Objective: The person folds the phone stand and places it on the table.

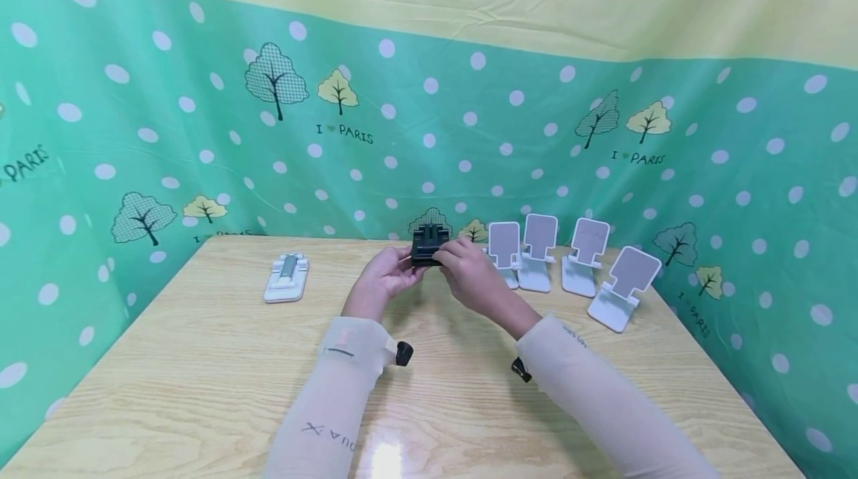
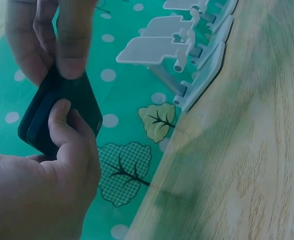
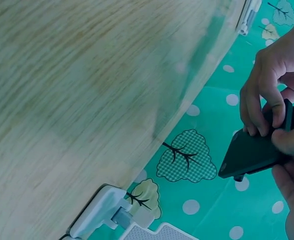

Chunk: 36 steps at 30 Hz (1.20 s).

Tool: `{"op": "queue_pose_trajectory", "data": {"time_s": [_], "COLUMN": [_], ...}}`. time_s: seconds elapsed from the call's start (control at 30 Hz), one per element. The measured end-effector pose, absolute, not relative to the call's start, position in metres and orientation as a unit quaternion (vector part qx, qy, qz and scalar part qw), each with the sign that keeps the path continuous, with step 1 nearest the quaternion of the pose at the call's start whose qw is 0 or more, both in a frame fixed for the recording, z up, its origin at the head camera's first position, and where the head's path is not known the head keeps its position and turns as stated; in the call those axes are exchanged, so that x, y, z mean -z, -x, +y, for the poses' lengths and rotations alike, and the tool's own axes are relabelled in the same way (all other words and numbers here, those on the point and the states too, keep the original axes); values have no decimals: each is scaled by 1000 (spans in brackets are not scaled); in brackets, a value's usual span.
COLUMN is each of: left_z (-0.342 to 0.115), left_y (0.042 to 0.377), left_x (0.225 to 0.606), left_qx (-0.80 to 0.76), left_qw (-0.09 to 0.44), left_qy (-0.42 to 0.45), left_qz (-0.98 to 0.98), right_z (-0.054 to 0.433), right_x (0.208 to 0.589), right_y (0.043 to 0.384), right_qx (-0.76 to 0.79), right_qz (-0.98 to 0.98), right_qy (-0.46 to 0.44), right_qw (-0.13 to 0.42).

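A black folding phone stand (image 1: 429, 242), folded flat, is held up over the far edge of the table between both hands. My left hand (image 1: 387, 276) grips it from its left side. In the left wrist view that thumb lies along the flat dark face of the stand (image 2: 81, 100). From the right, my right hand (image 1: 471, 276) pinches the stand's near edge between thumb and fingers. The right wrist view shows both hands around the black stand (image 3: 252, 152), partly covering it.
Several white phone stands (image 1: 539, 237) stand unfolded in a row at the table's right, grey pads facing me. A folded white stand (image 1: 286, 281) lies at the left. A dotted green curtain (image 1: 429, 114) hangs right behind the wooden table (image 1: 442, 404).
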<state>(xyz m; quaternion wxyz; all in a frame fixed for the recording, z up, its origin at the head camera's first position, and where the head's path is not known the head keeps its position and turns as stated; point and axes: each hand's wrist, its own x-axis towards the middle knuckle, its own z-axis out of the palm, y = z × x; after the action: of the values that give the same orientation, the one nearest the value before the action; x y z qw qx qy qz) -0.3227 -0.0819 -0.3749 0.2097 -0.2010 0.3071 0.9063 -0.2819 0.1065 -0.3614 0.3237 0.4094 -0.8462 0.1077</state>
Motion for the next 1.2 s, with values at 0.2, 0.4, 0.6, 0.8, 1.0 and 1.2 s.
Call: {"op": "queue_pose_trajectory", "data": {"time_s": [0.2, 0.4, 0.6, 0.8, 1.0, 1.2], "left_z": [-82, -81, -79, -78, -81, -94], "left_y": [324, 323, 323, 323, 322, 321], "left_x": [375, 377, 376, 375, 376, 378], "left_qx": [-910, -911, -909, -904, -906, -891], "left_qw": [213, 209, 213, 217, 215, 184], "left_qy": [196, 199, 188, 179, 189, 194], "left_qz": [296, 294, 306, 323, 311, 366], "right_z": [109, 111, 113, 115, 119, 133], "right_x": [365, 367, 368, 369, 370, 370], "right_y": [286, 286, 286, 286, 286, 287], "right_qx": [-94, -80, -70, -76, -89, -109], "right_qz": [-834, -835, -836, -837, -846, -856], "right_qy": [-420, -420, -419, -419, -415, -401], "right_qw": [346, 347, 348, 343, 321, 308]}}
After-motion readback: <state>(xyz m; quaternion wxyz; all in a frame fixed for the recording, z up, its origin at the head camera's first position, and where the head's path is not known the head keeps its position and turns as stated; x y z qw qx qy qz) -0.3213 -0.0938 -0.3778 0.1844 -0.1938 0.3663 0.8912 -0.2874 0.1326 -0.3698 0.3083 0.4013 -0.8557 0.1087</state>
